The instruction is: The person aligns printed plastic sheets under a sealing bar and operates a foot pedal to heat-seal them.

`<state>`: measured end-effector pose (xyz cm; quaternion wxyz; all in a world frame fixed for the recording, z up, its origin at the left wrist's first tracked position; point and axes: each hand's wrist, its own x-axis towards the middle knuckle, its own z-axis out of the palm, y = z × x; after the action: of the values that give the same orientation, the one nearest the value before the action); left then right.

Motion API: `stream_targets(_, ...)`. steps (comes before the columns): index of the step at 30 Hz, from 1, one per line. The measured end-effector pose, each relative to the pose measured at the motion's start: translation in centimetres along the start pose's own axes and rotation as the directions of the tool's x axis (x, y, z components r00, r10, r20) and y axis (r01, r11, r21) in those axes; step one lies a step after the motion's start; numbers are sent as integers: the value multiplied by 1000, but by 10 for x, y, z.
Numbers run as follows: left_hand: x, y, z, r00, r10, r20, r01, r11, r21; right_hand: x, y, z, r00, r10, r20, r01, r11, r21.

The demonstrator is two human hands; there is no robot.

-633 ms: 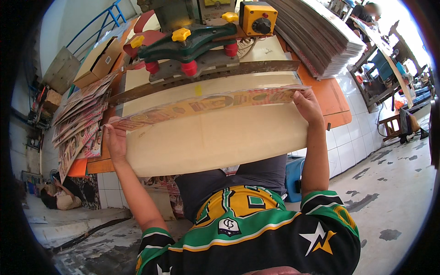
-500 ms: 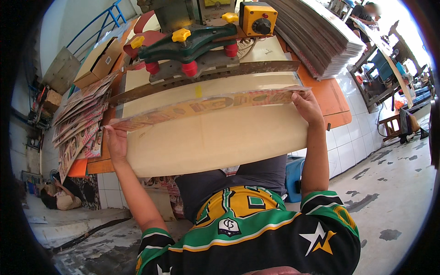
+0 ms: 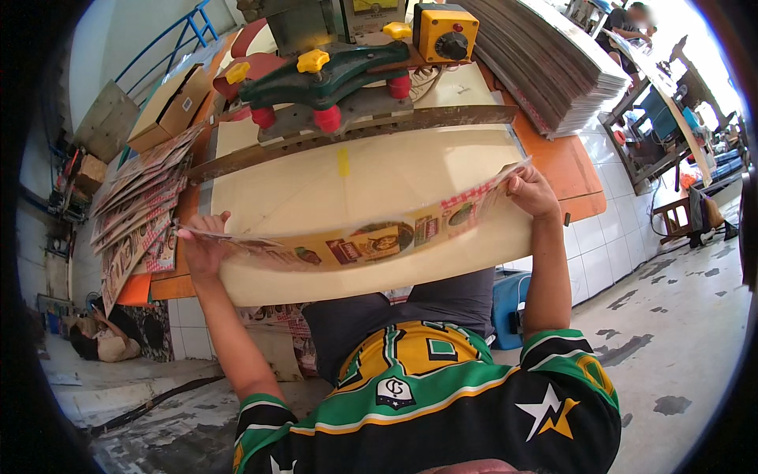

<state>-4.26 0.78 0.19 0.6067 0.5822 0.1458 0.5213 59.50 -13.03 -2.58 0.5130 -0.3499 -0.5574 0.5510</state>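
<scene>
A person's left hand (image 3: 204,251) and right hand (image 3: 533,192) each close their grip on one end of a printed sheet stack (image 3: 359,241), held level just above the pale surface (image 3: 371,174). A cardboard box (image 3: 170,107) sits behind a fanned pile of printed sheets (image 3: 134,225); its contents cannot be seen.

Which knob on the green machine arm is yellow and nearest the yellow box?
The yellow knob at the arm's right end, beside the yellow box. The other yellow knobs sit farther left; the red ones hang below.
</scene>
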Motion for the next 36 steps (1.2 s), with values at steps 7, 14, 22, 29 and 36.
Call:
stream_targets(7, -9, -13, -14, 945, 38, -326, -31, 999, 28, 11, -17, 28, 984, -66, -166, 91, 985, 148)
stream_targets(14, -3, -16, -29, 947, 251, -198, -186, 936, 298, 17, -8, 15, 927, -274, -257, 242, 958, -151)
stream_targets(22, -5, -17, -29, 923, 284, -262, -211, 939, 272, 21, -21, 21, 888, -320, -331, 355, 934, 48)
stream_targets(29, -9, -23, -38, 852, 317, -416, -215, 937, 275, 15, -12, 23, 889, -291, -354, 316, 948, 15)
stream_targets(36, 3, 20, 25, 554, 670, -494, -40, 614, 788, 0, -8, 76, 907, -158, -390, 167, 986, -12)
